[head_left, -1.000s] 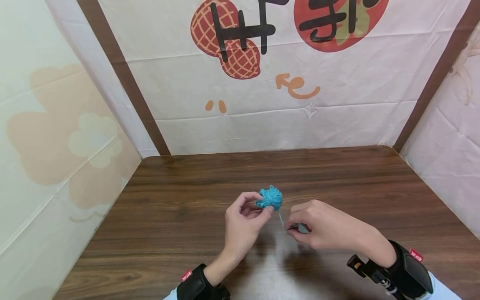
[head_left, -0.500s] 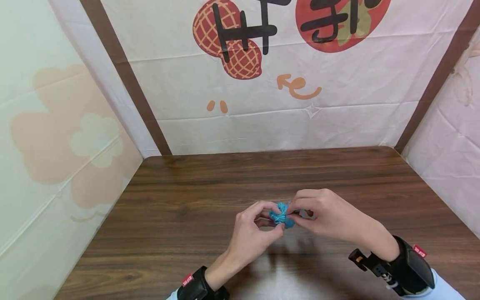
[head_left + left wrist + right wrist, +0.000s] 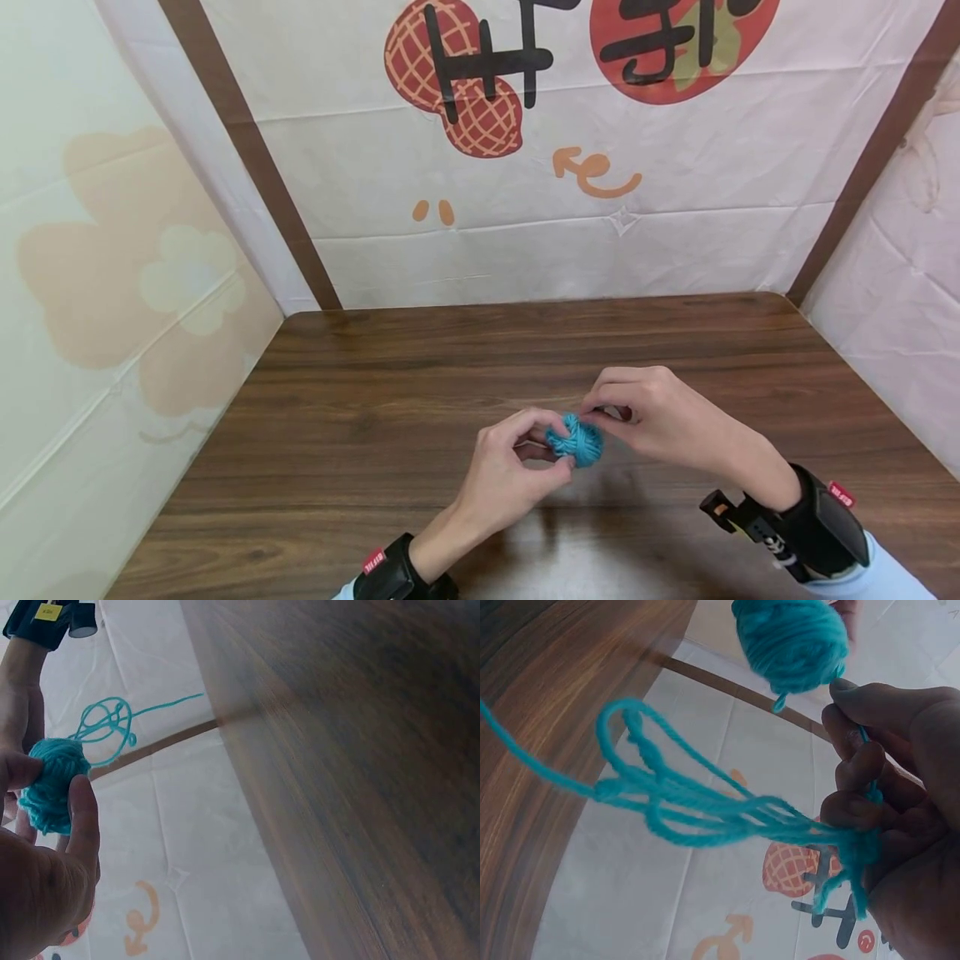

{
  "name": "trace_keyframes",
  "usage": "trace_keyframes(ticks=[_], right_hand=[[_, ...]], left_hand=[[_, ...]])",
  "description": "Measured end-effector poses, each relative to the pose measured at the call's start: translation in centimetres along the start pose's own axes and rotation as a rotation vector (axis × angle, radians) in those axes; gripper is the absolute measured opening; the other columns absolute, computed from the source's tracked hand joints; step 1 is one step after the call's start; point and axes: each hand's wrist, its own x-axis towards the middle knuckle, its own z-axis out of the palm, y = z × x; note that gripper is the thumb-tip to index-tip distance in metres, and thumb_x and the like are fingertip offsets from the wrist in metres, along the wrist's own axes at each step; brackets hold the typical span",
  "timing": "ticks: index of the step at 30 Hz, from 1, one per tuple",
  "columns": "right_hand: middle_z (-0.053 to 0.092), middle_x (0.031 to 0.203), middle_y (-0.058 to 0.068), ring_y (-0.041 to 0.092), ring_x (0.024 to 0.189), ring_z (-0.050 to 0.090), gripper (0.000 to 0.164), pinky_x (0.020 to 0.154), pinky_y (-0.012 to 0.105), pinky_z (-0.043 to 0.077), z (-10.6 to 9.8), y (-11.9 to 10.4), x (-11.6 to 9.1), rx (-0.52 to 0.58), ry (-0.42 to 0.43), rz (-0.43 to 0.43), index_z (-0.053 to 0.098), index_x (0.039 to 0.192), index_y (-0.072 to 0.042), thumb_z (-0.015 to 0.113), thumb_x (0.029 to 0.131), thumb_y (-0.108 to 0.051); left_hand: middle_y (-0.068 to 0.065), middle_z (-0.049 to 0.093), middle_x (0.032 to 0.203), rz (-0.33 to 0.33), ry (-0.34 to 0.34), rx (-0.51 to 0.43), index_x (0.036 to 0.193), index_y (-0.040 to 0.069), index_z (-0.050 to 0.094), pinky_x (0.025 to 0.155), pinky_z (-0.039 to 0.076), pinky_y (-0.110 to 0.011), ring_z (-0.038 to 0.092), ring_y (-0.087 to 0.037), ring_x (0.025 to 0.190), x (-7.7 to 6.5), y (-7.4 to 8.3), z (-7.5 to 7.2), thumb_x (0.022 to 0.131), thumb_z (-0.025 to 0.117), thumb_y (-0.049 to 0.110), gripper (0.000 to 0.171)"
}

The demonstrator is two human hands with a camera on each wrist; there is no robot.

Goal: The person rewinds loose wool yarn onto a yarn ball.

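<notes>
A small ball of turquoise yarn [image 3: 581, 443] is held up over the table, pinched by the thumb and fingers of my left hand [image 3: 506, 471]. To its right, my right hand [image 3: 667, 417] pinches the strand between thumb and forefinger, close against the ball. In the right wrist view, the wound yarn ball [image 3: 791, 646] has a short loop sticking out below. The other curled fingers of that hand grip a bunch of loose yarn loops [image 3: 705, 810], and one strand trails off to the left. These loops are hidden behind the right hand in the head view.
A brown wood-grain table [image 3: 390, 375] lies under both hands. White printed cloth [image 3: 360, 183] hangs behind its back edge, and more cloth [image 3: 112, 292] runs along the left side. Black wrist cameras [image 3: 795, 525] are strapped on both arms.
The left hand has moved right and nearer with the yarn ball, turning it. My right hand has gone from below right of the ball, across its front, to its upper right side with the strand.
</notes>
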Motion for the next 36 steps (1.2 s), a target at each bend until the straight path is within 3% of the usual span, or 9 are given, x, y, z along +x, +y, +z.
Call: trace_keyframes(ticks=[5,8,10,13,17,23,26,36], right_hand=[[0.07,0.087,-0.011,-0.008,0.066,0.053,0.019,0.056,0.007,0.045,-0.3,0.9,0.0,-0.035,0.033,-0.001,0.077,0.092,-0.016,0.082,0.082,0.0],[0.071,0.087,-0.011,-0.008,0.064,0.052,0.002,0.055,0.007,0.043,-0.6,1.4,0.0,-0.037,0.061,-0.005,0.077,0.093,-0.015,0.075,0.093,-0.016],[0.072,0.088,-0.01,-0.008,0.064,0.052,0.016,0.055,0.006,0.042,-0.8,1.8,-0.1,-0.033,0.077,-0.006,0.077,0.094,-0.016,0.067,0.099,-0.026],[0.073,0.087,-0.007,-0.006,0.063,0.054,0.018,0.053,0.007,0.041,-1.0,2.3,-0.2,-0.041,0.108,-0.008,0.077,0.093,-0.013,0.066,0.099,-0.027],[0.073,0.086,-0.004,-0.005,0.062,0.053,0.003,0.053,0.007,0.039,-1.2,2.8,-0.4,-0.064,0.13,0.015,0.078,0.093,-0.01,0.074,0.093,-0.011],[0.073,0.085,-0.006,-0.006,0.06,0.048,0.014,0.054,0.008,0.038,-1.4,3.3,-0.6,-0.081,0.145,0.051,0.078,0.095,-0.013,0.079,0.086,-0.002],[0.073,0.084,-0.007,-0.006,0.06,0.048,0.004,0.054,0.008,0.039,-1.4,3.5,-0.7,-0.081,0.159,0.041,0.078,0.095,-0.014,0.075,0.093,-0.013],[0.073,0.083,-0.004,-0.005,0.06,0.048,0.02,0.054,0.008,0.038,-1.6,4.3,-0.8,-0.095,0.187,0.041,0.078,0.094,-0.016,0.065,0.099,-0.031]], left_hand=[[-0.006,0.072,0.101,0.001,-0.017,-0.002,0.1,0.014,0.067,0.075,0.065,-0.029,0.071,-0.007,0.086,0.0,0.1,0.1,0.08,0.076,-0.005,0.028],[-0.006,0.072,0.101,0.007,-0.024,-0.007,0.1,0.014,0.067,0.076,0.065,-0.03,0.071,-0.008,0.086,0.0,0.1,0.2,0.08,0.076,-0.005,0.029],[-0.006,0.072,0.101,0.011,-0.029,-0.006,0.1,0.014,0.067,0.076,0.065,-0.03,0.071,-0.008,0.086,0.0,0.1,0.2,0.08,0.076,-0.004,0.029],[-0.006,0.072,0.101,0.013,-0.034,-0.005,0.1,0.015,0.067,0.076,0.065,-0.03,0.07,-0.006,0.086,-0.1,0.2,0.3,0.08,0.076,-0.004,0.029],[-0.006,0.072,0.101,0.014,-0.041,-0.008,0.1,0.015,0.067,0.076,0.065,-0.03,0.07,-0.005,0.086,-0.2,0.3,0.4,0.08,0.076,-0.004,0.029],[-0.007,0.072,0.102,0.023,-0.054,-0.004,0.101,0.014,0.067,0.076,0.065,-0.031,0.07,-0.005,0.086,-0.4,0.4,0.5,0.08,0.076,-0.003,0.029],[-0.007,0.073,0.101,0.031,-0.056,-0.001,0.101,0.014,0.067,0.075,0.065,-0.032,0.07,-0.004,0.086,-0.5,0.3,0.5,0.079,0.077,-0.004,0.029],[-0.006,0.073,0.098,0.014,-0.076,0.0,0.101,0.014,0.067,0.077,0.064,-0.029,0.07,-0.004,0.085,-0.7,0.3,0.6,0.079,0.076,-0.004,0.03]])
